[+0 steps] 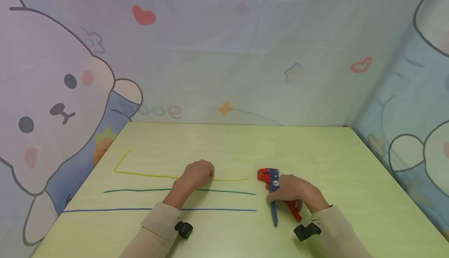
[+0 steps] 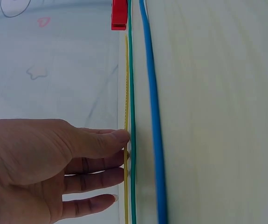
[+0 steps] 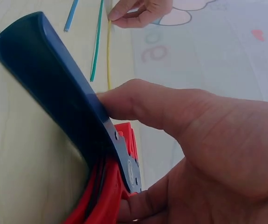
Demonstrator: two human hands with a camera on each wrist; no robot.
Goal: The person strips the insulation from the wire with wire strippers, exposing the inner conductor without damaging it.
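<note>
My left hand (image 1: 197,175) pinches a thin yellow wire (image 1: 147,175), bent near its far left end. In the left wrist view, thumb and fingertips meet at the yellow wire (image 2: 126,102). My right hand (image 1: 294,189) holds a wire stripper (image 1: 273,180) with a blue handle, a red handle and a red head. In the right wrist view, the thumb lies against the blue handle (image 3: 54,79) and fingers reach beside the red part. The stripper's head points away from me, just right of the wire ends.
A green wire (image 1: 136,190) lies nearly straight across the table (image 1: 224,236), in front of the yellow one. Closer to me runs a longer blue wire (image 1: 105,210). A printed cloth backdrop (image 1: 245,75) stands behind the table and at its sides.
</note>
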